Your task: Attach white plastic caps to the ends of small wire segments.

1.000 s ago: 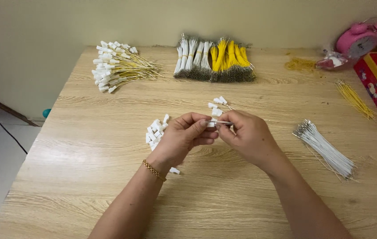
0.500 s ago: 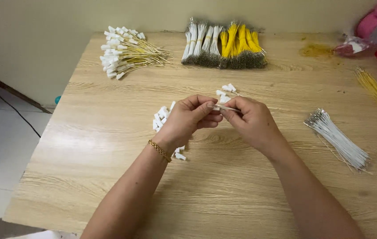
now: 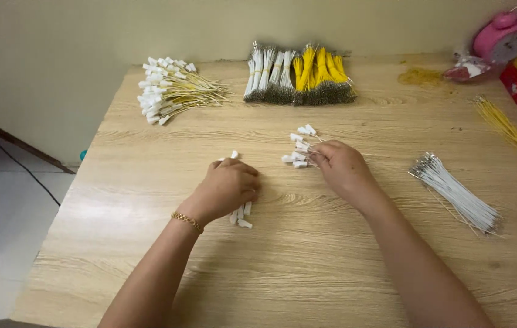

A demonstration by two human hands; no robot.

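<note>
Our left hand (image 3: 228, 185) covers white plugs (image 3: 241, 217), fingers curled; right hand (image 3: 343, 167) pinches wired plugs (image 3: 299, 146) just left of it.

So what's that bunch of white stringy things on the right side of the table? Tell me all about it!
The bundle of thin white wires lies flat on the light wooden table, slanting from upper left to lower right. The strands are straight, packed side by side, with small silvery metal tips fanned out at the upper-left end. Nothing touches it; the right hand is nearest, off to its left.
</note>
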